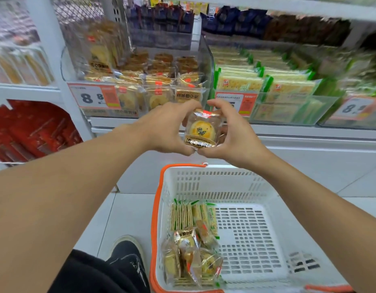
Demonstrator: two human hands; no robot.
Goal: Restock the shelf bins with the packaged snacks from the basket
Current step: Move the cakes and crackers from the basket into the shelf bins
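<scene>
Both hands hold one clear-wrapped round yellow pastry pack (201, 130) in front of the shelf edge. My left hand (165, 129) grips its left side and my right hand (230, 132) grips its right side. Just above and behind it stands the clear shelf bin (208, 66) full of the same golden pastry packs. Below, on the floor, sits the white basket with an orange rim (242, 182). In its left part lie several pastry packs (191, 259) and green-edged cracker packs (192, 216).
A second clear bin (288, 111) to the right holds green-and-white cracker packs. Price tags (94, 98) hang on the bin fronts. Red packages (33, 132) fill the lower left shelf. My dark shoe (128, 256) stands left of the basket on the white tiled floor.
</scene>
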